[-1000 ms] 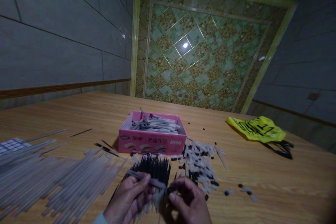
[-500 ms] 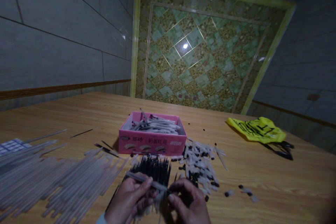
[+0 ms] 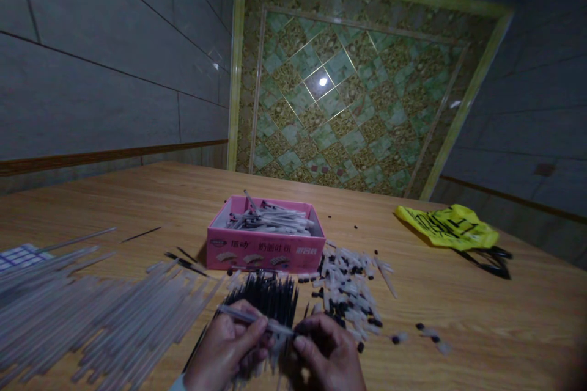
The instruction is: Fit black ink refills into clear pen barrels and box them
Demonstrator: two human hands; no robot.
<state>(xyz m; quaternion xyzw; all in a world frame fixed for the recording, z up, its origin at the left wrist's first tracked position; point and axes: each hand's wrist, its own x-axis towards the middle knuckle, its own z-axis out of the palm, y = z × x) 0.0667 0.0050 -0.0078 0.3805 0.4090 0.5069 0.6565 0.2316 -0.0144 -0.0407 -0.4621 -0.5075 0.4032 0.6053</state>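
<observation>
My left hand (image 3: 233, 342) is closed round a translucent pen tube (image 3: 238, 316), holding it between thumb and fingers. The tube slants down to the right, toward my right hand (image 3: 328, 348). There the thumb and forefinger pinch at its right end, where something small and dark shows; its exact shape is hidden by the fingers. Just behind my hands lies a bundle of thin black-tipped pieces like pen refills (image 3: 266, 293). Close to my right hand spreads a pile of short translucent caps and small black plugs (image 3: 351, 290).
A pink box (image 3: 266, 253) full of similar tubes stands behind the bundle. Many long clear tubes (image 3: 132, 311) cover the table's left side, near a blue-checked cloth (image 3: 22, 255). On the right lie a yellow bag (image 3: 449, 226) with black handles and several loose caps (image 3: 433, 335).
Both hands stay nearly in place, with the tube still between them. The view has shifted very slightly.
</observation>
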